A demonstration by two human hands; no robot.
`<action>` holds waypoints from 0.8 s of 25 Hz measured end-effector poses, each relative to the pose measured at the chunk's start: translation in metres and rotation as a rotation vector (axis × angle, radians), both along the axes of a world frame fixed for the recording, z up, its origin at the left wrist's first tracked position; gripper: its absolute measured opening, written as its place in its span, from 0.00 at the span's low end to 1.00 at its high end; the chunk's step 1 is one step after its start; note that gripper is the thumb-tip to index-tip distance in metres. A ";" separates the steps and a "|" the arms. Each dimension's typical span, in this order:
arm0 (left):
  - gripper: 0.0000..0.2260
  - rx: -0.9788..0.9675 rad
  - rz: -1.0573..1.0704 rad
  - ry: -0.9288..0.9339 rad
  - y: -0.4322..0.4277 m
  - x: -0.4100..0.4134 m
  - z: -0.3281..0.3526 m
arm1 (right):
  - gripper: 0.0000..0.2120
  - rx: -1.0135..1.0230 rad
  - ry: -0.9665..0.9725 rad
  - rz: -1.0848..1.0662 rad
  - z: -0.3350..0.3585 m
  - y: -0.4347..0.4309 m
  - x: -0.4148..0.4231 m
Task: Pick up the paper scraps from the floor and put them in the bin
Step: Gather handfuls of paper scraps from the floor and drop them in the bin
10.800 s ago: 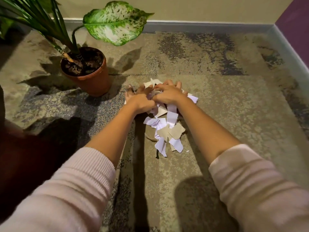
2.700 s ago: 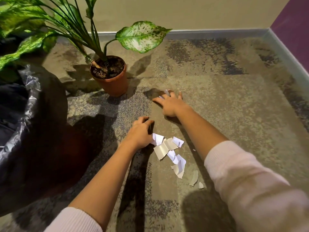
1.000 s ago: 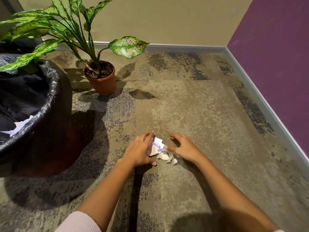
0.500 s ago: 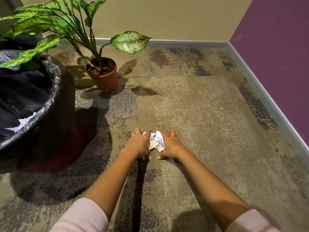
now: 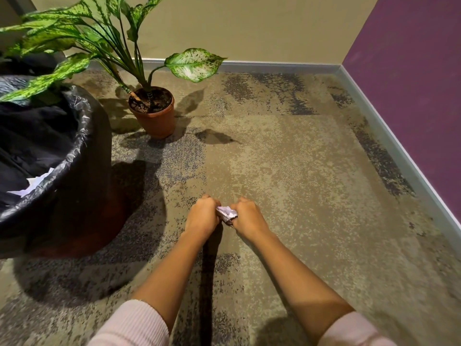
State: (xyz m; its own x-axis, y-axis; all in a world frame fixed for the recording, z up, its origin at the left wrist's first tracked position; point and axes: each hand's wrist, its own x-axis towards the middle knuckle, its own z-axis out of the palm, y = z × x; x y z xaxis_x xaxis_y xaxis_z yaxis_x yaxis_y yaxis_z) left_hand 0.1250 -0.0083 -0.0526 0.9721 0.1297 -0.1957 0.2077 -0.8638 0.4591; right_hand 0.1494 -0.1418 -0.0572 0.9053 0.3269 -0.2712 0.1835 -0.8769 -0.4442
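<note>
Head view: a carpeted corner of a room, seen looking down past two bare forearms in pale pink ribbed sleeves.
Writing: no readable brand, label or text anywhere.
Left hand point(image 5: 203, 217): curled into a fist at 6 o'clock of the frame's centre, knuckles up, closed on the crumpled paper.
Right hand point(image 5: 247, 218): also fisted, just beside the left, closed on the same wad.
Paper scraps point(image 5: 226, 213): a small crumpled white bunch pinched between both hands, low over the floor; only creased edges show.
Bin point(image 5: 82, 156): round and dark at 9 o'clock, lined with a glossy, wrinkled black plastic bag; white paper pieces lie inside near its rim.
Floor point(image 5: 287, 171): short-pile carpet, mottled beige with grey speckled patches.
Plant pot point(image 5: 156, 118): smooth terracotta-coloured, round, at 11 o'clock, holding long speckled green-and-cream leaves.
Walls: matte beige ahead, matte purple at 2 o'clock, grey skirting along both.
</note>
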 end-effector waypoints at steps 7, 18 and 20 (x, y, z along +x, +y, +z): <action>0.10 -0.107 0.125 -0.009 0.011 -0.004 0.023 | 0.15 0.124 0.114 -0.281 0.023 0.004 0.009; 0.05 -0.252 0.345 -0.374 0.049 0.005 0.161 | 0.18 0.479 -0.027 -0.264 0.165 0.048 0.042; 0.05 -0.229 0.363 -0.480 0.061 0.003 0.194 | 0.20 0.543 -0.066 -0.249 0.200 0.064 0.043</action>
